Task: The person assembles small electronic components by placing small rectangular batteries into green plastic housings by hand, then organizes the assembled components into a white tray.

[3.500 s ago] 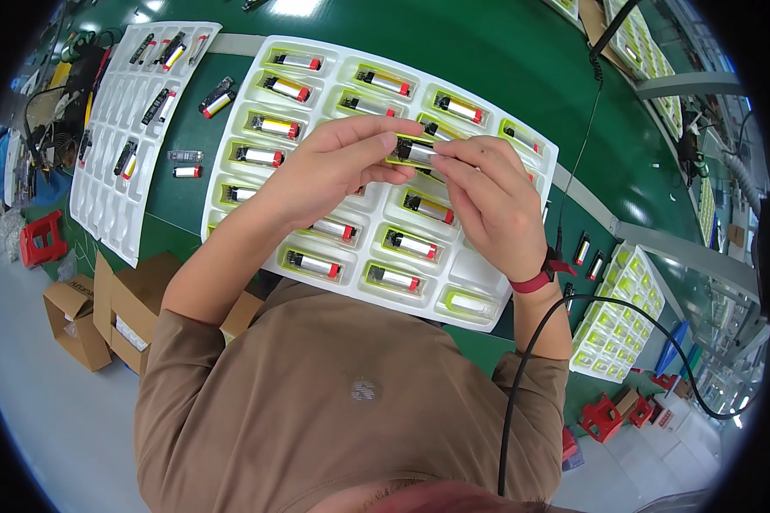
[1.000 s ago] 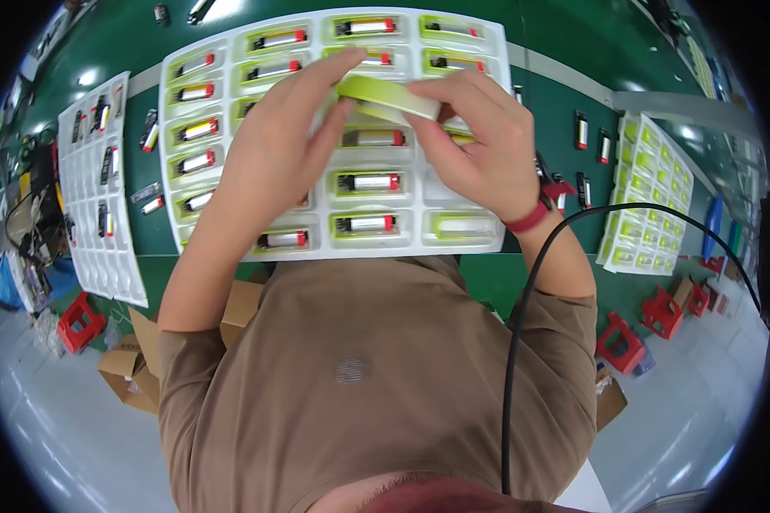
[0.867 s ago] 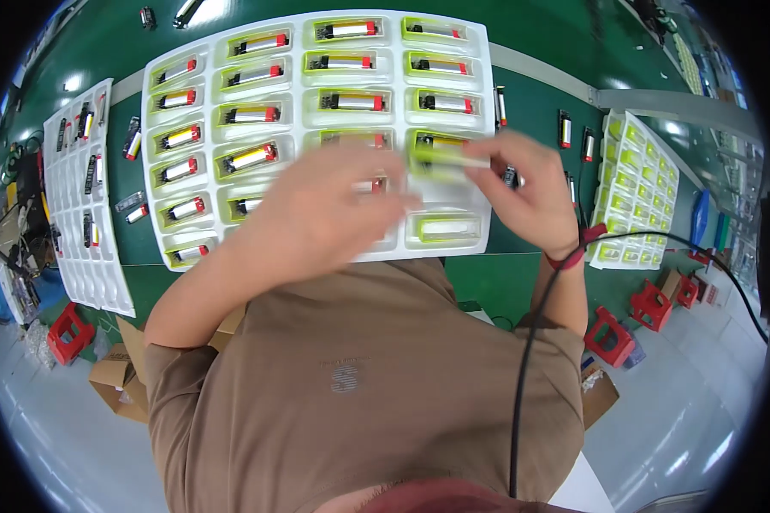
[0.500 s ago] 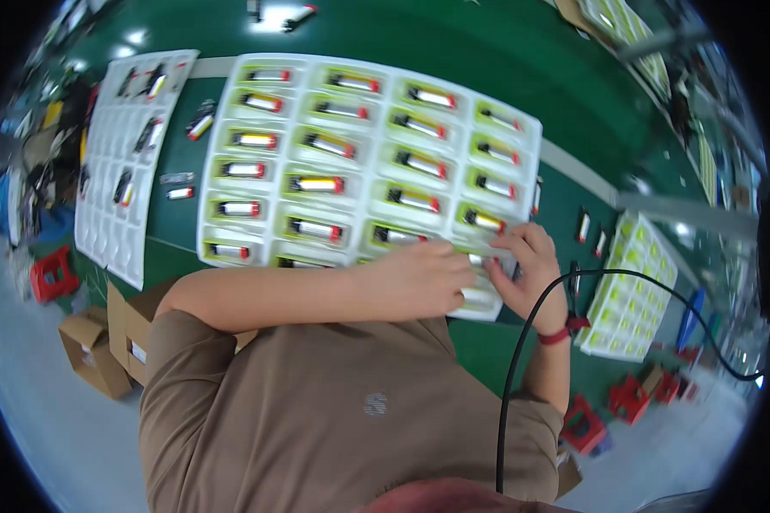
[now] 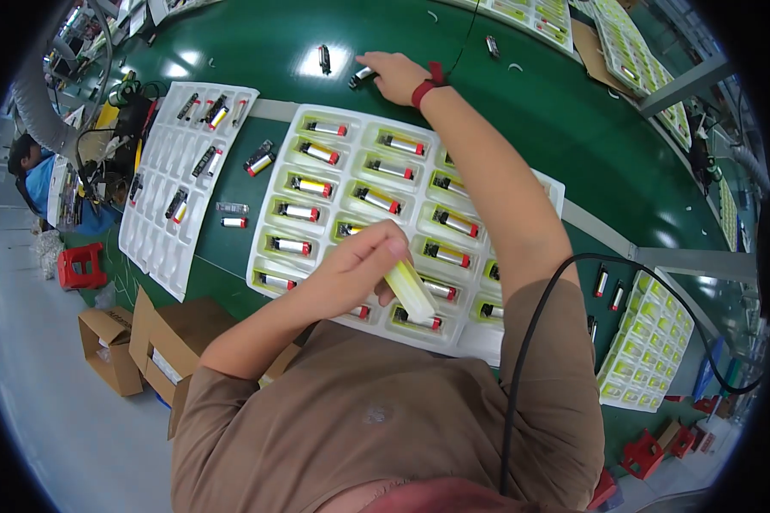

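Note:
My left hand (image 5: 364, 263) is closed around a translucent yellow-green plastic casing (image 5: 411, 293), which slants down over the tray. Beneath it lies a white moulded tray (image 5: 475, 342) with rows of pockets. Most visible pockets hold a small cylindrical battery assembly with a black end and a red end, such as one battery assembly (image 5: 455, 222), set in yellow-green plastic. Beyond the tray's far edge, my right hand (image 5: 399, 79) reaches across the green table. Its fingertips pinch a loose battery assembly (image 5: 362, 77). My left hand and right arm hide some pockets.
Another loose battery assembly (image 5: 324, 59) lies left of my right hand. A partly filled white tray (image 5: 158, 239) stands at left, a smaller tray (image 5: 650, 342) at right. A black cable (image 5: 522, 359) crosses my right arm. Cardboard boxes (image 5: 111, 359) stand at lower left.
My right hand has left the tray's near right corner and stretched to a loose battery assembly at the far side. My left hand has moved left, now holding the casing in plain sight. The view has shifted.

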The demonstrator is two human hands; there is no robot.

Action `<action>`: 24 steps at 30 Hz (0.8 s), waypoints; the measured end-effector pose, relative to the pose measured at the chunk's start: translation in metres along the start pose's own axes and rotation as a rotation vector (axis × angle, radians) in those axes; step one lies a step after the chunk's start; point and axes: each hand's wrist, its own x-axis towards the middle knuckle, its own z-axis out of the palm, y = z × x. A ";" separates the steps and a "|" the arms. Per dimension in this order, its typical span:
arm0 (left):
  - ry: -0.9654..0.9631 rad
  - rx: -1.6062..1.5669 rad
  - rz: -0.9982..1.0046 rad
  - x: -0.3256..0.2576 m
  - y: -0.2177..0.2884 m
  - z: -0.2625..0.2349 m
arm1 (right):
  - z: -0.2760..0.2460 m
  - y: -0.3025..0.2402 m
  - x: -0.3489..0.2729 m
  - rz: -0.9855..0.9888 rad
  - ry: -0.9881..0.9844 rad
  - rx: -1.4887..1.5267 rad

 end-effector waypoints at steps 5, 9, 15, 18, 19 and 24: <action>0.197 -0.554 0.188 0.002 -0.001 -0.020 | -0.008 -0.009 0.000 0.030 -0.039 -0.242; 0.280 -0.629 0.247 0.009 -0.005 -0.041 | -0.097 -0.053 -0.049 -0.087 0.100 0.095; 0.191 -0.551 0.256 0.021 0.002 -0.054 | -0.176 -0.143 -0.175 0.026 0.137 0.533; 0.136 -0.492 0.243 0.026 0.002 -0.041 | -0.178 -0.169 -0.203 -0.017 0.118 0.369; 0.149 -0.426 0.258 0.028 0.003 -0.035 | -0.177 -0.174 -0.207 0.001 0.139 0.293; 0.165 -0.177 0.241 0.030 0.003 -0.028 | -0.171 -0.174 -0.219 0.021 0.137 0.186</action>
